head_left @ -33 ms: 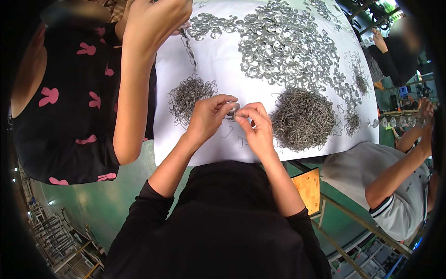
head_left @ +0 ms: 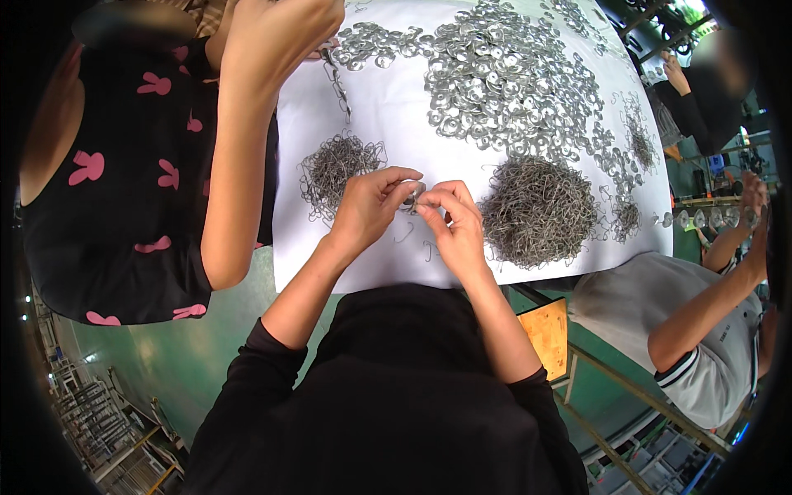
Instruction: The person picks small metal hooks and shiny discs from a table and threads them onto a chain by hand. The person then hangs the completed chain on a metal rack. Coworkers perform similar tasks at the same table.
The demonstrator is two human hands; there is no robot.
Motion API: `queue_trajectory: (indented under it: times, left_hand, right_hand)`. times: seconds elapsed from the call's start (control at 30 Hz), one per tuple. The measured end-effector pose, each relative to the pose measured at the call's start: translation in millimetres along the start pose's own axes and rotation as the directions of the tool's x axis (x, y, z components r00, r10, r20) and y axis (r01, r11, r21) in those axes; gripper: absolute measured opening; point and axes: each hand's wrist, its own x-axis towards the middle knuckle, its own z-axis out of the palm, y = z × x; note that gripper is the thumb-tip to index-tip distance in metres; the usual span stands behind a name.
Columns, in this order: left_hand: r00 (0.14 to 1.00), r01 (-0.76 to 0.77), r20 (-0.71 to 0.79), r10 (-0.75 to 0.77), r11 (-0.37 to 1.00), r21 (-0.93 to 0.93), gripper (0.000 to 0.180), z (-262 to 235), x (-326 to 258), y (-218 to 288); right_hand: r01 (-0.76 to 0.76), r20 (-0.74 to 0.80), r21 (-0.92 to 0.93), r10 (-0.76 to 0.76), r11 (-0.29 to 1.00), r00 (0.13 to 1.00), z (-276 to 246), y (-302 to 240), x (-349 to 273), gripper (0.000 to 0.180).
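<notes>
Above the white-covered table, my left hand [head_left: 369, 208] pinches a shiny round metal disc [head_left: 415, 192] between thumb and fingers. From the other side, my right hand [head_left: 455, 224] closes thumb and fingertips at the disc's edge; whatever is between them is too small to make out. A tangled pile of wire hooks [head_left: 340, 172] lies just beyond my left hand. To the right of my right hand is a larger heap of wire hooks [head_left: 540, 213]. A few loose hooks [head_left: 403, 233] lie on the sheet below my hands.
A broad heap of metal discs [head_left: 503, 78] covers the far part of the white sheet [head_left: 388, 111]. At left, a co-worker's raised forearm [head_left: 239, 165] reaches over the table edge, near a hanging chain [head_left: 338, 87]. Another person in grey [head_left: 660, 318] sits at right beside a string of discs [head_left: 714, 217].
</notes>
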Motion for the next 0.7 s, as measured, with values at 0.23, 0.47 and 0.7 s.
queue_trajectory:
  times: [0.23, 0.47, 0.7]
  left_hand:
    - [0.986, -0.166, 0.044, 0.163, 0.982, 0.091, 0.032, -12.5, -16.6, 4.1]
    - [0.953, -0.175, -0.185, 0.240, 0.934, 0.311, 0.034, -28.3, -36.2, 4.3]
    - [0.950, -0.112, -0.249, 0.190, 0.949, 0.294, 0.027, -47.3, -46.9, 14.6]
  right_hand:
    - [-0.004, 0.021, -0.006, 0.004, 1.000, 1.000, 10.7, -1.2, 0.7, 0.007]
    - [-0.051, 0.126, -0.095, 0.063, 0.994, 0.990, 30.1, 47.6, 14.2, 0.015]
    - [0.508, 0.551, -0.497, -0.197, 0.703, 0.811, 97.1, 91.5, 16.1, 0.012]
